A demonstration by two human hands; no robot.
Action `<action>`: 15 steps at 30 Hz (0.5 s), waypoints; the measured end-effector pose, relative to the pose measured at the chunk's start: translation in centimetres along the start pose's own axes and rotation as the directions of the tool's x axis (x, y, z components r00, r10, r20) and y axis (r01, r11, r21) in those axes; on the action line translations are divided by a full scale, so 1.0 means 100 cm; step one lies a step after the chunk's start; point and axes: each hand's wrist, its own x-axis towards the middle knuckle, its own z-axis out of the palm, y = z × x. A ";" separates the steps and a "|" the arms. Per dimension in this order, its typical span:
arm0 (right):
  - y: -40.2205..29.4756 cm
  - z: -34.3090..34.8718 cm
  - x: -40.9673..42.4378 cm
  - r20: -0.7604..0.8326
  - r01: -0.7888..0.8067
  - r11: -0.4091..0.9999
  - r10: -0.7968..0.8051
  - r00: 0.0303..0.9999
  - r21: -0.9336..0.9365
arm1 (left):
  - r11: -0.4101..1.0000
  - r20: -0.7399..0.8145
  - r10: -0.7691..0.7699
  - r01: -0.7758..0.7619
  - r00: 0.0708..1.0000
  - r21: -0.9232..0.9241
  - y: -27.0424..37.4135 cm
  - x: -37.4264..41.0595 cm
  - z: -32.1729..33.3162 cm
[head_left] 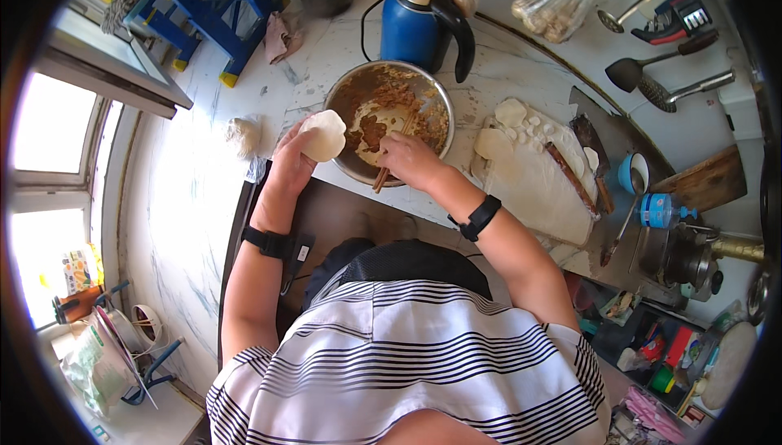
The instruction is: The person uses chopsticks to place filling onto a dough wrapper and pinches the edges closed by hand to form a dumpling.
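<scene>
My left hand [294, 154] holds a round, flat dough wrapper [324, 136] at the left rim of a steel mixing bowl [450, 109]. Brown minced filling [374, 130] lies in patches on the bowl's bottom and clings to its far wall. Over the bowl's near side, my right hand [408, 154] grips a pair of wooden chopsticks [381, 180]. Their one end reaches into the bowl among the filling; the other sticks out past the near rim. Whether filling sits between the tips, I cannot tell.
Right of the bowl lies a floured board [525, 185] with wrappers [493, 143], several small dough pieces [533, 130] and a rolling pin [572, 179]. Beside it is a cleaver [591, 139]. A blue kettle [410, 26] stands behind the bowl, a blue folding stool [211, 17] at the far left.
</scene>
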 end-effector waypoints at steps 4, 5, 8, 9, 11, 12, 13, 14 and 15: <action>-0.001 -0.011 0.014 -0.101 -0.092 0.996 0.090 0.991 -0.012 | 0.995 -0.044 -0.012 0.007 0.999 -0.098 -0.006 -0.008 -0.024; -0.002 -0.021 0.015 -0.152 -0.138 0.990 0.137 0.979 0.002 | 0.992 -0.051 -0.003 -0.004 0.999 -0.129 -0.007 -0.010 -0.031; 0.014 -0.042 0.004 -0.334 -0.315 0.877 0.438 0.835 0.363 | 0.982 -0.064 -0.012 0.000 0.998 -0.191 -0.008 -0.009 -0.044; 0.021 -0.049 -0.001 -0.338 -0.363 0.816 0.532 0.776 0.449 | 0.977 -0.085 -0.021 0.002 0.996 -0.215 -0.010 -0.008 -0.051; 0.034 -0.056 -0.011 -0.346 -0.405 0.750 0.621 0.703 0.523 | 0.965 -0.129 -0.044 0.009 0.991 -0.260 -0.015 -0.006 -0.065; 0.037 -0.059 -0.012 -0.357 -0.413 0.744 0.633 0.687 0.525 | 0.964 -0.121 -0.051 0.017 0.991 -0.265 -0.016 -0.005 -0.070; 0.036 -0.061 -0.013 -0.351 -0.442 0.706 0.679 0.645 0.554 | 0.962 -0.114 -0.057 0.025 0.992 -0.270 -0.018 -0.004 -0.073; 0.036 -0.060 -0.009 -0.359 -0.419 0.678 0.701 0.616 0.605 | 0.961 -0.106 -0.064 0.032 0.992 -0.276 -0.019 -0.003 -0.076; 0.036 -0.058 -0.006 -0.367 -0.394 0.646 0.726 0.581 0.654 | 0.959 -0.099 -0.076 0.046 0.992 -0.281 -0.021 -0.002 -0.077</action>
